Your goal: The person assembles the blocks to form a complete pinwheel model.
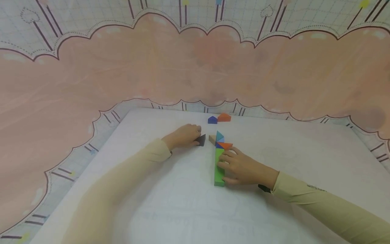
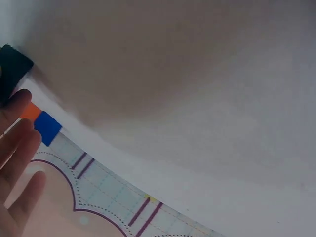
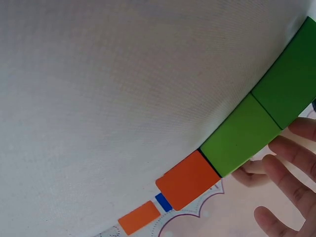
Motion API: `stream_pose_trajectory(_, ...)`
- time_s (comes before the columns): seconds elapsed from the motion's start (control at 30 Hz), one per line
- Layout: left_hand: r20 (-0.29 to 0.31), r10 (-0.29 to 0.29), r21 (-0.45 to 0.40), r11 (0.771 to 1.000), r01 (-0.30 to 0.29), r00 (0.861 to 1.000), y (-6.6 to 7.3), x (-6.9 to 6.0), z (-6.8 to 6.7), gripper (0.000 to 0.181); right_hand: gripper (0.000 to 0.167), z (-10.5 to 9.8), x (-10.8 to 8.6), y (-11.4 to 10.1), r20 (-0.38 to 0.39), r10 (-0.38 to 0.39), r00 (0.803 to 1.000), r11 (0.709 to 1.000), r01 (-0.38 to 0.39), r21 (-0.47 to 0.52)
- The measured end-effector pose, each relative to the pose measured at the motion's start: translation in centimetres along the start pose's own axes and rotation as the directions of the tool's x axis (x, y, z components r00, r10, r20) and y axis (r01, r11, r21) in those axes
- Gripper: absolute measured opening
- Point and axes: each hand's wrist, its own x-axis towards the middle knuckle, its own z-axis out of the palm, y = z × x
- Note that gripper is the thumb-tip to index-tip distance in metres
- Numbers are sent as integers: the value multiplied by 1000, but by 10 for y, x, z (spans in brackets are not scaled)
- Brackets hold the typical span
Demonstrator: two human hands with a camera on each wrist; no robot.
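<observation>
A dark green, wedge-like block (image 1: 200, 140) is pinched by my left hand (image 1: 184, 135). At the edge of the left wrist view the same block (image 2: 14, 69) shows by a fingertip, the other fingers spread; the thumb is hidden there. My right hand (image 1: 240, 166) rests its extended fingers against a row of green blocks (image 1: 219, 169). In the right wrist view, a light green block (image 3: 241, 136) lies end to end with a darker green one (image 3: 286, 74). An orange triangular block (image 1: 225, 145) adjoins their far end, beside light-blue (image 1: 219, 136) and tan (image 1: 212, 139) triangular blocks.
Farther back on the white table (image 1: 170, 210) stand a blue block (image 1: 212, 120) and an orange block (image 1: 224, 117), side by side. A patterned pink cloth (image 1: 195, 67) hangs behind the table. Below the right wrist is a small dark object (image 1: 264, 188).
</observation>
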Motion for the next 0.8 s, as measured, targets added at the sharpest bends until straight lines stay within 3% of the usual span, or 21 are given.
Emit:
stream_pose_trajectory(0.2,15,-1,-30,1000,2,1000,10,-8,-4,37,38,-2,1,-1,28,12,1000,1000,-12,-3)
stream_pose_trajectory(0.37,0,21,37,999,-21,1000,14,-16,-10,40,38,-3,1,-2,31,18,999,1000,-17,-10)
stream_pose_trajectory(0.47,-27,14,31,999,-14,1000,12,-20,-12,36,38,-2,1,-2,28,17,999,1000,-17,-10)
stream_pose_trajectory(0.57,-41,6,-29,1000,-8,999,10,-23,-14,44,38,-3,1,-2,27,17,999,1000,-17,-6)
stream_pose_trajectory(0.67,-39,29,-43,999,-31,999,7,-25,-13,56,38,-3,1,-3,30,19,999,1000,-19,-3)
stream_pose_trajectory(0.8,-40,48,-47,998,-50,998,3,-25,-11,56,38,-4,2,-3,39,21,999,1000,-21,-5)
